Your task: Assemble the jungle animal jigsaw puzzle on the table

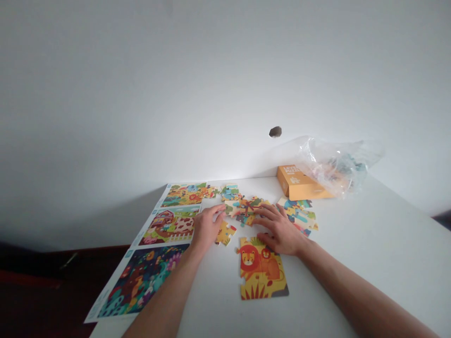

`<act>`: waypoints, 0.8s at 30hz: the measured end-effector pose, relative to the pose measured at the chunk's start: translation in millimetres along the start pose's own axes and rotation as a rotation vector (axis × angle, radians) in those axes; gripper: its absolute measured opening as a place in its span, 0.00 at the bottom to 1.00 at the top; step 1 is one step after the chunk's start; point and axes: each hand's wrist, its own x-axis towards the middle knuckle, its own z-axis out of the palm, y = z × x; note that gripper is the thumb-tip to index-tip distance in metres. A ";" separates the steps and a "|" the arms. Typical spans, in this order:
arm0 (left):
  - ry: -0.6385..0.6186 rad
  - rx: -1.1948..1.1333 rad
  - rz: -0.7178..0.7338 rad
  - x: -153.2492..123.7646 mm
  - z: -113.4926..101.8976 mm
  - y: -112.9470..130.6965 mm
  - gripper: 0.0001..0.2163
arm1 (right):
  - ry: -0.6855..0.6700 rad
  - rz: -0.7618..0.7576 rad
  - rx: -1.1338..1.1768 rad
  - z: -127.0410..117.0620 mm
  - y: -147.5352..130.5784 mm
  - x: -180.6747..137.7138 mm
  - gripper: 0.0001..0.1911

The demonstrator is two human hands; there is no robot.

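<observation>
White tabletop [366,249]: sheet [176,225] edging left, room right | right fingers [268,210] spread over pieces [246,209] | left fingers [215,209]: grip unclear

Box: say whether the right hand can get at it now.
Probably yes: only flat pieces lie between the right hand and the box, though the bag overlaps its right part.

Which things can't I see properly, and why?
- Head view: some colourful cardboard puzzle pieces, partly covered by the right hand.
- Head view: right side of the dark printed paper picture, behind the left forearm.
- Head view: whatever the clear plastic bag holds, blurred by shiny folds.
- Head view: tiniest print on the orange cardboard box, too small.
</observation>
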 end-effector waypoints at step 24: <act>-0.558 0.026 0.199 -11.1 -33.4 23.2 0.11 | -0.122 0.072 -0.037 -10.9 3.7 -2.2 0.28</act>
